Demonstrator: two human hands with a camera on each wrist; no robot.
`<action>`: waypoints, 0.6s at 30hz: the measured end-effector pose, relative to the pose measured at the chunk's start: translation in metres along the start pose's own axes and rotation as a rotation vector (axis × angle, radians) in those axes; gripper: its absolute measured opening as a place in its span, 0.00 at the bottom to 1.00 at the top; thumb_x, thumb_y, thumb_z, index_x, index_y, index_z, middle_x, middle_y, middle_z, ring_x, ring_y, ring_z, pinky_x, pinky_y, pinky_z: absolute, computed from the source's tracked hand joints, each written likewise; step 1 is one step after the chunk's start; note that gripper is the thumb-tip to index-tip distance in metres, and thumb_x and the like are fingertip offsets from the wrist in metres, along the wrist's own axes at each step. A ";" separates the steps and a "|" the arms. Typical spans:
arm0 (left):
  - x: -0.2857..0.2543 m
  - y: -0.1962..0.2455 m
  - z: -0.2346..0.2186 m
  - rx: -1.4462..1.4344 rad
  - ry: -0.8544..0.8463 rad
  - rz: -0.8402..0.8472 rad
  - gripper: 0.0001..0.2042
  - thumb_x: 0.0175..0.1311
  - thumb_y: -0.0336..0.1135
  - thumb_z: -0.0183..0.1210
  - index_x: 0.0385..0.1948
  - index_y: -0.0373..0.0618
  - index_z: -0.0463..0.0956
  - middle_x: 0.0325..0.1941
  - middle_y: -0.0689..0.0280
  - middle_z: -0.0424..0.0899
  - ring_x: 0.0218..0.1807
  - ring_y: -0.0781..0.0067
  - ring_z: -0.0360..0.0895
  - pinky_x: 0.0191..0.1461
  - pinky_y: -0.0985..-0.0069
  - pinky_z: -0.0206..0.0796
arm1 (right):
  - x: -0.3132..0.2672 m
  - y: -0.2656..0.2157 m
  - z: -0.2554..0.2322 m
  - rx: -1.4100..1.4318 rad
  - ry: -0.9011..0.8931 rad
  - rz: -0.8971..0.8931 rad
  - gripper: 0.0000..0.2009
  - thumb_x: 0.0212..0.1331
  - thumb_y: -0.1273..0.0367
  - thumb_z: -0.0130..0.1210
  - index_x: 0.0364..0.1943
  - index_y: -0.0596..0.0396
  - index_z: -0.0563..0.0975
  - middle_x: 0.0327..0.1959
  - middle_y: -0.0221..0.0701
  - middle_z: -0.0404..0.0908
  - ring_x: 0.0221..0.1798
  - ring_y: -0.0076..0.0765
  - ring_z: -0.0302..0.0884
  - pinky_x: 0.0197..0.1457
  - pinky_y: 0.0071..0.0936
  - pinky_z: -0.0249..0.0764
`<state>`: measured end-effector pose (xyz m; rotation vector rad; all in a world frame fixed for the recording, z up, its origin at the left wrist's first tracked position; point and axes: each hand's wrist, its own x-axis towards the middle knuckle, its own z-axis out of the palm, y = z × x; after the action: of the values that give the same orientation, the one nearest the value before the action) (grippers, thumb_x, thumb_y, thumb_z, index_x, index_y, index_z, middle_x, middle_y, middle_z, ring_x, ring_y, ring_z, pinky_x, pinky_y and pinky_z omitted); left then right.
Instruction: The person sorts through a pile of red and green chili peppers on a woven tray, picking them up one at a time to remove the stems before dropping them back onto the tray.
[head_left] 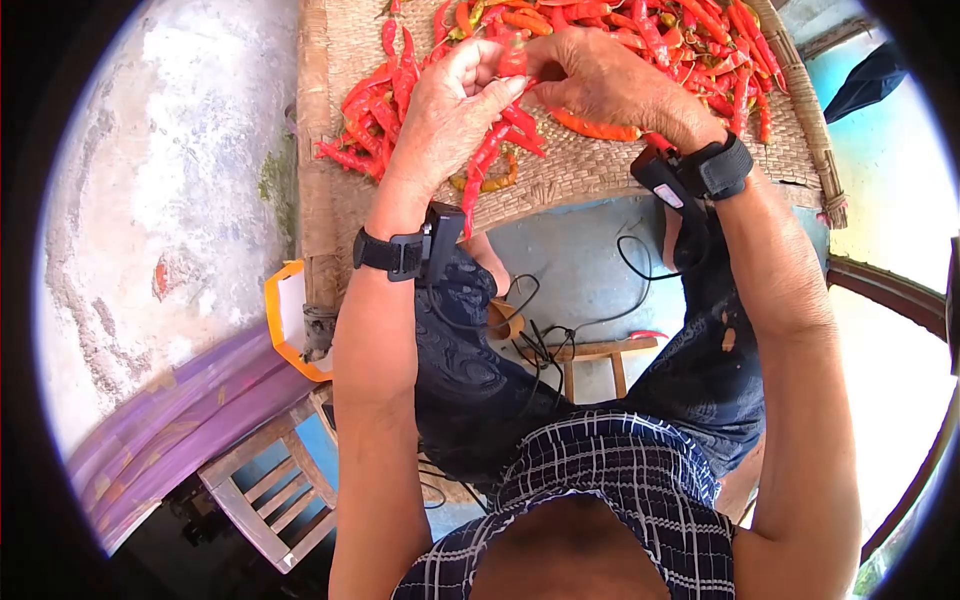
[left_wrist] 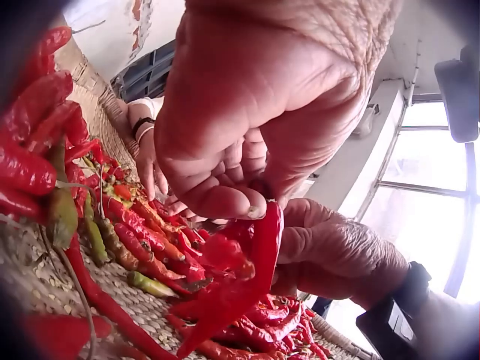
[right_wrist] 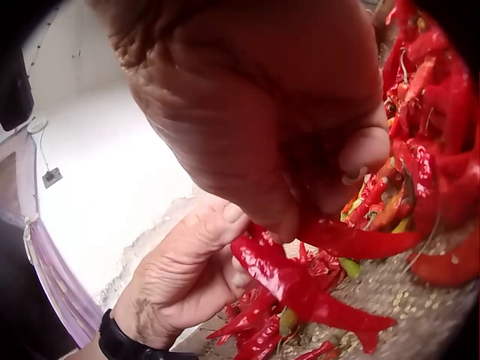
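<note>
My left hand [head_left: 445, 115] pinches a glossy red chili pepper [left_wrist: 264, 255] between thumb and fingers, over the woven mat [head_left: 560, 185]. Close beside it, my right hand [head_left: 610, 85] has its fingers curled, with its fingertips at the chilies between the hands. The right wrist view shows a red chili [right_wrist: 360, 241] at the right fingertips, while another, wide and shiny chili [right_wrist: 281, 277] points down from the left hand. What lies inside the right palm is hidden. In the head view, a long red chili [head_left: 482, 165] reaches below the left hand.
A pile of red chilies [head_left: 700, 50] covers the mat's far right, with a smaller heap [head_left: 375, 125] at left. Several green ones [left_wrist: 94, 240] lie among them. Another person's hand [left_wrist: 148, 161] is over the pile's far side. Black cables [head_left: 545, 345] hang below the mat.
</note>
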<state>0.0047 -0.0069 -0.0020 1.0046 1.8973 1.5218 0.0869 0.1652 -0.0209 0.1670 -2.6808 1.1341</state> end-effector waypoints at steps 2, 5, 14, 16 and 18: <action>0.001 -0.004 -0.003 0.196 -0.046 -0.017 0.17 0.62 0.34 0.59 0.50 0.40 0.70 0.34 0.71 0.78 0.31 0.88 0.70 0.35 0.86 0.64 | 0.001 -0.013 -0.016 -0.167 -0.104 0.106 0.11 0.53 0.71 0.59 0.41 0.59 0.78 0.28 0.37 0.81 0.33 0.30 0.78 0.40 0.28 0.74; 0.001 -0.010 -0.007 0.371 -0.057 -0.029 0.16 0.61 0.32 0.60 0.49 0.38 0.70 0.34 0.71 0.78 0.33 0.86 0.72 0.36 0.85 0.65 | -0.001 -0.004 -0.036 -0.191 -0.069 0.075 0.11 0.54 0.67 0.59 0.35 0.62 0.77 0.27 0.41 0.78 0.32 0.40 0.76 0.38 0.33 0.71; 0.005 0.006 -0.004 0.463 0.118 -0.010 0.09 0.61 0.29 0.56 0.41 0.37 0.73 0.28 0.70 0.77 0.27 0.85 0.71 0.29 0.84 0.64 | 0.006 0.026 -0.058 -0.061 0.725 0.216 0.14 0.61 0.66 0.54 0.44 0.64 0.77 0.27 0.29 0.77 0.29 0.23 0.73 0.31 0.25 0.70; 0.004 0.007 -0.003 0.079 0.059 -0.048 0.11 0.61 0.29 0.56 0.42 0.36 0.72 0.33 0.69 0.78 0.31 0.85 0.73 0.31 0.84 0.65 | 0.003 0.025 -0.062 -0.328 0.534 0.221 0.15 0.62 0.66 0.54 0.47 0.64 0.76 0.29 0.28 0.78 0.32 0.22 0.73 0.33 0.24 0.71; 0.003 0.011 0.000 0.026 0.060 -0.028 0.10 0.61 0.28 0.56 0.43 0.36 0.72 0.34 0.69 0.78 0.32 0.85 0.73 0.33 0.84 0.66 | -0.001 -0.015 -0.047 0.214 -0.009 0.208 0.16 0.64 0.65 0.53 0.49 0.63 0.75 0.30 0.26 0.78 0.34 0.20 0.71 0.36 0.24 0.71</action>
<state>0.0055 -0.0034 0.0092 0.9491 1.9689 1.5312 0.0981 0.1887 0.0217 -0.0743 -2.6272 1.4848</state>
